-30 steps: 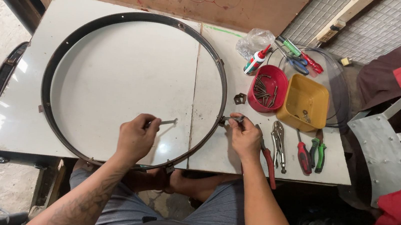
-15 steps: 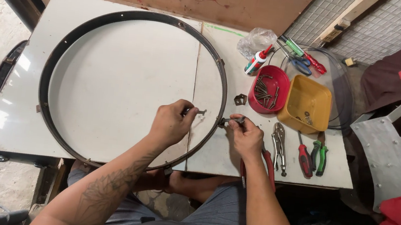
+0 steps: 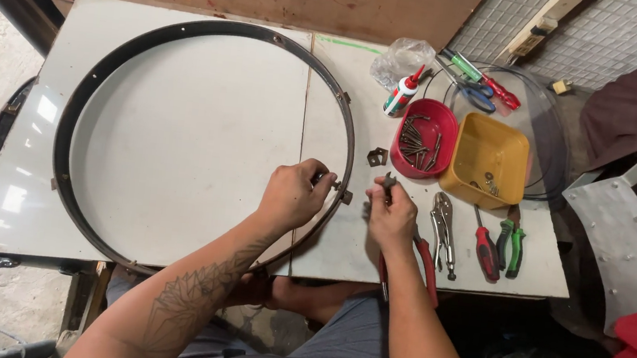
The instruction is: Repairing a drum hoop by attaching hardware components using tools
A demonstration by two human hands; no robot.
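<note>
While your left hand (image 3: pixel 294 194) pinches a small bracket on the black hoop (image 3: pixel 88 93) at frame centre, its fingers closed; your right hand (image 3: pixel 392 215) grips red-handled pliers (image 3: pixel 428 267); the hoop, lying on the bench (image 3: pixel 181 123), looks stiff, light; hold its rim.

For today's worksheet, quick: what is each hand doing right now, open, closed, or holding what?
Left hand: closed, pinching a small part at the black hoop.
Right hand: closed on red-handled pliers.

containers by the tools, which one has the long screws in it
The red bowl, left of the yellow tray, which holds only a few small bits.
</note>
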